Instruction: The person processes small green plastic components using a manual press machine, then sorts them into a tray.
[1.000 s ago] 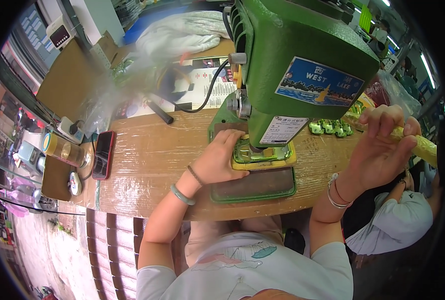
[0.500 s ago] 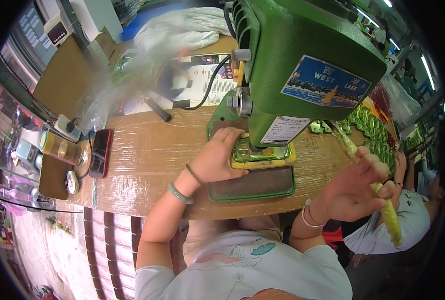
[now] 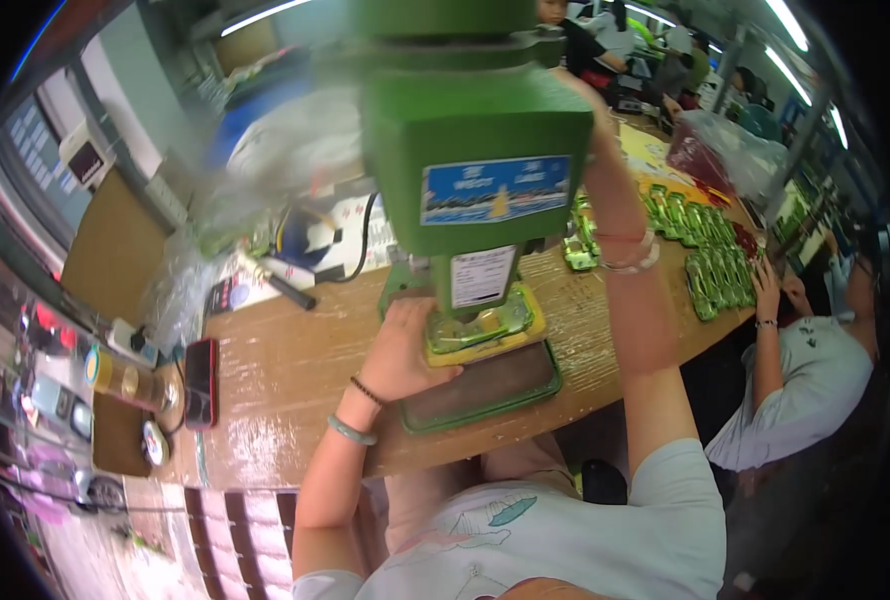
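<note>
A green bench drill press (image 3: 485, 130) stands in front of me, its head over a yellow fixture (image 3: 525, 335) on the brown-topped base (image 3: 485, 390). A clear green moulded plastic part (image 3: 465, 335) lies in the fixture. My left hand (image 3: 402, 350) grips the fixture's left side, fingers along the far end and thumb at the near edge. My right arm stretches up along the machine's right side. The right hand (image 3: 583, 95) is blurred and partly behind the machine head, so its fingers and anything in them are hidden.
Rows of green plastic parts (image 3: 715, 280) lie on the table's right, beside a co-worker's hand (image 3: 765, 285). A phone (image 3: 201, 385), a lidded jar (image 3: 120, 380) and a dark-handled tool (image 3: 290, 290) are on the left. White cloth (image 3: 305, 140) is heaped behind.
My right hand has moved from the near right, where it held a yellow-wrapped lever, up and away beside the machine head. My left hand stays on the fixture. The view has shifted.
</note>
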`<act>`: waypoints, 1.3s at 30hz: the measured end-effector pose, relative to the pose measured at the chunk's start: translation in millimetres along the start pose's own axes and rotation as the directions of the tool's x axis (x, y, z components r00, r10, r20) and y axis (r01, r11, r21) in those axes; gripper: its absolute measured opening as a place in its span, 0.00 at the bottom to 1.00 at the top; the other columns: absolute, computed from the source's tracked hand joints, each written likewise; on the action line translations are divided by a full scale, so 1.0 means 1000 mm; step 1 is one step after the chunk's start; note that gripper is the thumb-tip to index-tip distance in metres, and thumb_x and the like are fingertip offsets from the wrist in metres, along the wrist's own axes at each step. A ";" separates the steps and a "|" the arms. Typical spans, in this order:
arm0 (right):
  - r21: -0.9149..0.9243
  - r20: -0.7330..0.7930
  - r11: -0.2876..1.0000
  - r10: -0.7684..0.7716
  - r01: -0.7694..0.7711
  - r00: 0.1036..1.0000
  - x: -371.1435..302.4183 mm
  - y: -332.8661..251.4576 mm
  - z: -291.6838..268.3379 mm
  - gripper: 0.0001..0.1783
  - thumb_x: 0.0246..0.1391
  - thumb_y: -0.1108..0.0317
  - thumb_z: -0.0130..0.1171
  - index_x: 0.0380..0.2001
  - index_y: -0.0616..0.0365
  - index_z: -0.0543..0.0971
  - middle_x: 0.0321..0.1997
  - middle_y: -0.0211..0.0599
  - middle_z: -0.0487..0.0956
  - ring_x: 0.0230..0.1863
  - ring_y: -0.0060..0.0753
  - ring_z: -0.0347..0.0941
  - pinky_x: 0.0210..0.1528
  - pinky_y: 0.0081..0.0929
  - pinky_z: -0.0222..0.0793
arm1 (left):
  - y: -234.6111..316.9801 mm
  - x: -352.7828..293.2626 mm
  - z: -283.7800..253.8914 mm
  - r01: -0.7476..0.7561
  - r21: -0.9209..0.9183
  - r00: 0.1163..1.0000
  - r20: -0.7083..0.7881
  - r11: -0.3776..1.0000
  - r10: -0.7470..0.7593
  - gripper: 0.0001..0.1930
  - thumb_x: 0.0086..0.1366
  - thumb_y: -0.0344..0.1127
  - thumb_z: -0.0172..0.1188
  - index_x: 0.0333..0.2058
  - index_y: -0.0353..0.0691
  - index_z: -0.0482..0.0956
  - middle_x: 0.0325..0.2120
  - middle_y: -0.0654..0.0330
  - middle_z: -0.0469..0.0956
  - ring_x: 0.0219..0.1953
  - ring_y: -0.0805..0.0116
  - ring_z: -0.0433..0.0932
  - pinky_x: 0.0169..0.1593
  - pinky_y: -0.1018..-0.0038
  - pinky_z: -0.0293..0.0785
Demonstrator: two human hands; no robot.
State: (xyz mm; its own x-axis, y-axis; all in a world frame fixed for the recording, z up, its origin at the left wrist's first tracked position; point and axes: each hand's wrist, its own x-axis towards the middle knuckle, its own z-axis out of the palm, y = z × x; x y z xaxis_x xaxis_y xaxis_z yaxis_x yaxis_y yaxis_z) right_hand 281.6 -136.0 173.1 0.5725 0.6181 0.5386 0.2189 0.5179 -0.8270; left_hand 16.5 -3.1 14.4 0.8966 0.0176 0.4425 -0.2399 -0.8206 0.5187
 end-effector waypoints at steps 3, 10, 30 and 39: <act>0.117 -0.136 0.913 0.406 -0.392 0.904 -0.031 0.036 0.011 0.13 0.60 0.64 0.46 0.45 0.56 0.70 0.36 0.36 0.76 0.36 0.28 0.75 0.40 0.24 0.71 | -0.001 -0.003 0.002 -0.012 0.022 1.000 -0.020 1.000 0.013 0.40 0.37 0.41 0.72 0.50 0.32 0.64 0.44 0.46 0.68 0.49 0.46 0.65 0.53 0.61 0.63; -0.369 -0.278 0.690 0.558 -0.623 0.782 -0.150 0.085 -0.039 0.19 0.57 0.55 0.52 0.42 0.60 0.70 0.23 0.31 0.75 0.25 0.25 0.74 0.25 0.28 0.67 | 0.008 -0.002 0.004 0.016 -0.026 1.000 -0.006 1.000 -0.016 0.40 0.37 0.41 0.72 0.50 0.32 0.64 0.45 0.45 0.68 0.49 0.46 0.65 0.54 0.60 0.63; -0.402 -0.509 0.765 0.269 -0.502 0.818 -0.200 0.003 -0.077 0.08 0.55 0.69 0.52 0.38 0.56 0.71 0.23 0.26 0.72 0.17 0.15 0.64 0.15 0.13 0.58 | 0.004 -0.002 0.005 0.090 -0.061 0.995 0.036 0.994 -0.088 0.38 0.37 0.39 0.72 0.49 0.36 0.66 0.47 0.45 0.67 0.51 0.46 0.65 0.54 0.60 0.64; 0.006 -0.916 0.915 0.167 -0.402 0.366 -0.323 0.023 -0.197 0.17 0.57 0.64 0.53 0.49 0.55 0.67 0.34 0.33 0.72 0.24 0.22 0.70 0.23 0.19 0.70 | 0.008 -0.003 0.002 0.089 -0.067 0.995 0.038 0.994 -0.087 0.39 0.38 0.41 0.71 0.50 0.34 0.65 0.48 0.45 0.67 0.53 0.46 0.64 0.55 0.60 0.63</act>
State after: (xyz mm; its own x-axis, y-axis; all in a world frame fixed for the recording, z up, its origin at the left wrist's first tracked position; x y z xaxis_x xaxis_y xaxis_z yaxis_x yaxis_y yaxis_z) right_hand 257.4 -440.6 -51.5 0.9693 -0.2293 -0.0884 -0.0346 0.2287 -0.9729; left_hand 12.6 -10.6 16.0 0.9276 0.0671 0.3674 -0.1830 -0.7759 0.6037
